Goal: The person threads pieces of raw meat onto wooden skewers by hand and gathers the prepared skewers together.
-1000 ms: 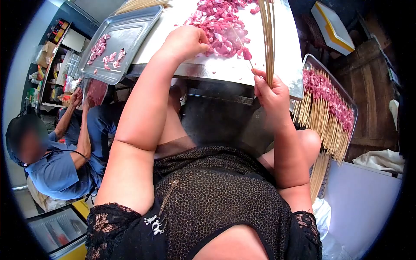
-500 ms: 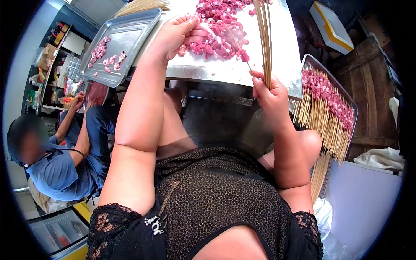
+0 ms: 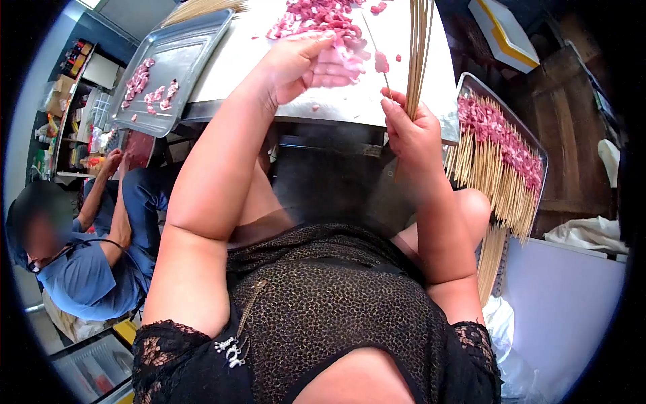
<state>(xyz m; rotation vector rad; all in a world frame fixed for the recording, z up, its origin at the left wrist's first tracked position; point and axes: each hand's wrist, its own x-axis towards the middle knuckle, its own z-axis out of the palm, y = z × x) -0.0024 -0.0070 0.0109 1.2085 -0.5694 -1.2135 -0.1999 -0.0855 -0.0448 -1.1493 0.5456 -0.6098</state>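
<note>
Check out how the right hand (image 3: 412,128) is sorted here. It's closed around a bundle of bamboo skewers (image 3: 418,57) at the counter's near edge, points aimed out over the counter (image 3: 232,67). One single skewer (image 3: 368,27) is pinched apart from the rest between thumb and finger, probably so its tip stays clear of the bunch. It's got one piece of meat (image 3: 381,62) partway along. I'd guess the bundle sits in that same palm so the other hand doesn't have to deal with sticks.

The left hand (image 3: 303,71) is over the counter, palm turned up, fingers loosely spread, thumb well away from them. There's a pale slice (image 3: 350,57) right at its fingers, but it's blurry and I can't tell if it's gripped or just resting there.

The meat pile (image 3: 316,20) is on the counter, just beyond the left hand, which looks like a short-reach thing. The metal tray (image 3: 171,60) at the counter's left edge has a few loose meat pieces (image 3: 138,81). Right of the counter, loaded skewers (image 3: 501,145) are laid meat ends together and bare ends toward the wearer, I reckon so the handles stay grabbable.
</note>
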